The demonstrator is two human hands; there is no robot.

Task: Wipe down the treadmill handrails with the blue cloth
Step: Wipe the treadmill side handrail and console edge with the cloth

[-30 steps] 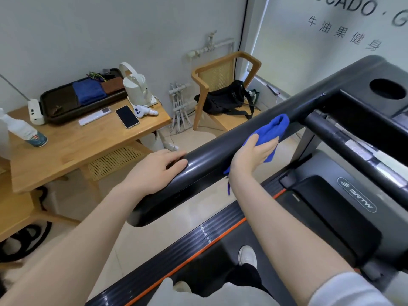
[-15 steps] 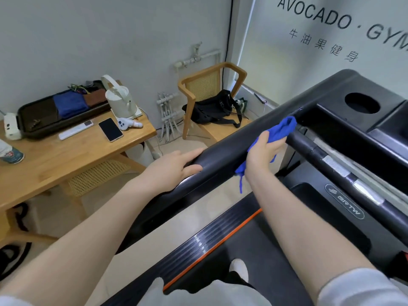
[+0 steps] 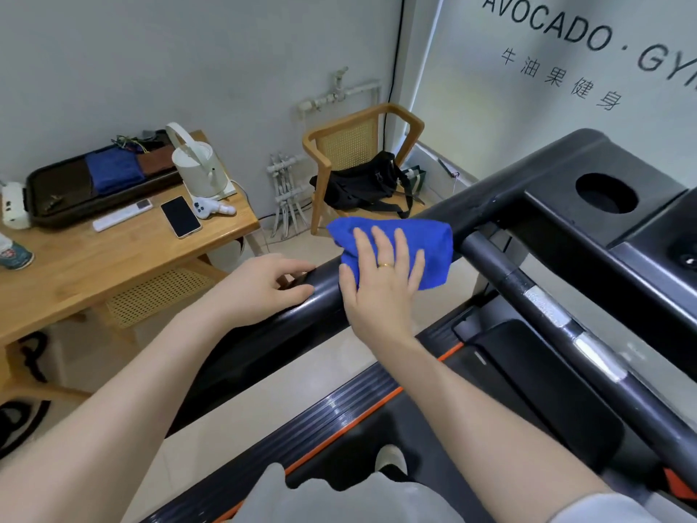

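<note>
The black left handrail (image 3: 486, 207) of the treadmill runs diagonally from lower left up to the console. A blue cloth (image 3: 433, 251) lies draped over its top at mid-length. My right hand (image 3: 381, 285) presses flat on the cloth with straight, spread fingers and a ring on one of them. My left hand (image 3: 264, 288) rests on the rail just left of the cloth, its fingers laid over the top. A second, thinner bar (image 3: 543, 307) with silver grip patches crosses in front of the console.
A wooden table (image 3: 94, 266) on the left carries a dark tray (image 3: 45, 205), a white kettle (image 3: 196, 171), a phone (image 3: 181, 217) and a remote. A wooden chair (image 3: 409, 124) with a black bag (image 3: 358, 183) stands by the wall. The treadmill deck (image 3: 528, 390) lies below right.
My right hand has turned from gripping the cloth at the rail's side to lying flat on top of it, with the cloth spread wider. The left hand has stayed on the rail.
</note>
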